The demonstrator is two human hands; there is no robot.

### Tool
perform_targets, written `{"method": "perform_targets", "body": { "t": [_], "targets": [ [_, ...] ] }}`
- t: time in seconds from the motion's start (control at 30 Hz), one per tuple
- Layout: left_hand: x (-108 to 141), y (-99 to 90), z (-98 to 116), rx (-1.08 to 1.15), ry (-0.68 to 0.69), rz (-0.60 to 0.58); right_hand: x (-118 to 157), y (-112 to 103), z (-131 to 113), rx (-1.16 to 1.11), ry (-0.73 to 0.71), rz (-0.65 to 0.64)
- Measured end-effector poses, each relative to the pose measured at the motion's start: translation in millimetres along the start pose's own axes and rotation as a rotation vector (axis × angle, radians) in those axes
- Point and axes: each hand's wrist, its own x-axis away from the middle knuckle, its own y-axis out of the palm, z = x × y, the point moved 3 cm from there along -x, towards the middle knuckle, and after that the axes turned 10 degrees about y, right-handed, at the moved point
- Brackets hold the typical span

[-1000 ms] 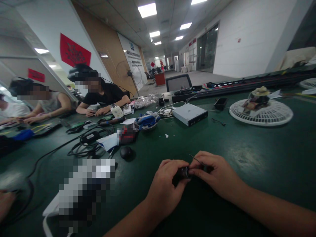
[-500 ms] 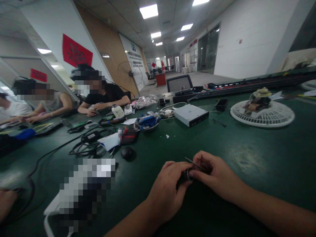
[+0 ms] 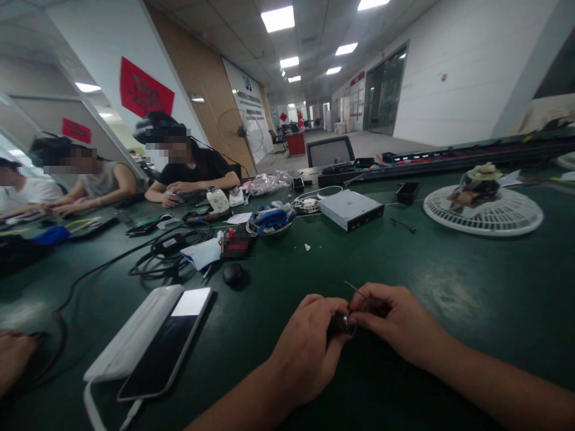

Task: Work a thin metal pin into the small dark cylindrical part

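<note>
Close above the green table, my left hand point(image 3: 303, 338) is closed round a small dark round part with a shiny metal rim point(image 3: 349, 324). The rim pokes out between thumb and fingers, and the rest of the part is hidden. My right hand point(image 3: 398, 320) is pinched around a thin metal rod point(image 3: 356, 290), whose tip points up and to the left. The right thumb and fingertips are right at the rim; whether they touch it I cannot tell. What the rod belongs to is hidden in the right hand.
Left lie a phone point(image 3: 166, 347) with a cable and a white slab point(image 3: 135, 335). Beyond are a black mouse point(image 3: 232, 274), a bowl with blue cloth point(image 3: 272, 218), a disc drive point(image 3: 350, 209) and a white fan grille point(image 3: 483, 209). Several people sit at the table's left.
The round part's shiny rim shows more plainly, and the right fingers have shifted slightly with the rod. The whole view has swung a little to the left.
</note>
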Motion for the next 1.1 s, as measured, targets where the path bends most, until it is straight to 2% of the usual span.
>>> {"method": "perform_targets", "body": {
  "t": [0.13, 0.33, 0.6, 0.7, 0.8, 0.9, 0.97, 1.03, 1.1],
  "targets": [
    [-0.6, -1.0, 1.8, 0.02, 0.031, 0.001, 0.9, -0.1, -3.0, 0.036, 0.0, -0.03],
    [-2.1, 0.1, 0.8, 0.01, 0.004, -0.037, -1.3, -0.1, -2.9, 0.038, 0.025, -0.094],
    [-2.9, -0.4, 0.7, 0.039, 0.001, -0.067, 2.5, 0.1, -1.2, 0.225, -0.046, 0.089],
    [-0.5, 0.5, 0.9, 0.054, -0.012, -0.037, 5.1, -1.2, -3.8, 0.142, -0.052, 0.04],
    [2.8, 0.5, 1.5, 0.079, -0.033, 0.04, 5.9, -3.8, -6.9, -0.043, -0.095, -0.026],
    [4.3, -0.6, 6.8, 0.134, -0.107, 0.125, 3.0, -8.2, -5.0, -0.195, -0.093, 0.045],
    [3.4, -2.3, 15.2, 0.223, -0.219, 0.176, 0.2, -9.4, -0.8, -0.239, -0.038, 0.103],
    [0.9, -6.2, 29.2, 0.337, -0.318, 0.237, -1.4, -8.7, 2.7, -0.235, 0.004, 0.119],
    [-3.3, -9.9, 47.1, 0.533, -0.389, 0.219, -1.6, -7.7, 4.3, -0.231, 0.021, 0.114]
  ]
}}
